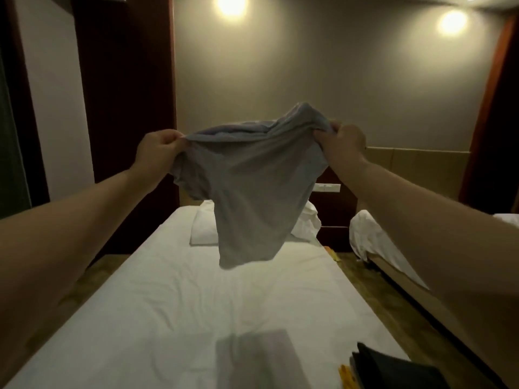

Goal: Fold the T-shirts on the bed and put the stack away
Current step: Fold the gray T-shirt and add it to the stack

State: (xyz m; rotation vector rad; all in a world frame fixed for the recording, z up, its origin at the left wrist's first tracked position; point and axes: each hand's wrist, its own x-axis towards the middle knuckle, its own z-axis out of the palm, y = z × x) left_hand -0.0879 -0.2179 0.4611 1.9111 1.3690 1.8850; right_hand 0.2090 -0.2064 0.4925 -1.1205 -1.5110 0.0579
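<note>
The room is dim, with a beige wall and two ceiling lamps (pixel 230 4) that shine brightly. Below both hands lies the bed (pixel 168 290), covered with a white sheet that has soft wrinkles.

The shirt (pixel 252 186) is grey and hangs in the air between the hands, above the far half of the bed and not touching it. The left hand (pixel 158 148) pinches its left upper edge, with the fingers curled around the cloth. The right hand (pixel 344 144) grips the right upper edge in the same way, and a bunch of cloth rises just beside it. The shirt is crumpled, so I cannot tell which part is the collar and which is a sleeve. Its lower corner hangs free, below and between the hands.

Behind the shirt is a white pillow (pixel 203 228), half hidden by it. Far below the hands, near the bottom edge, a grey folded cloth (pixel 258 357) lies on the sheet; it is blurred and hard to make out. Below the right arm there is a dark pile (pixel 393 369), cut off by the frame, and just beside it something yellow (pixel 345 374) that I cannot identify. Under the right forearm a second bed (pixel 373 240) is partly seen.
</note>
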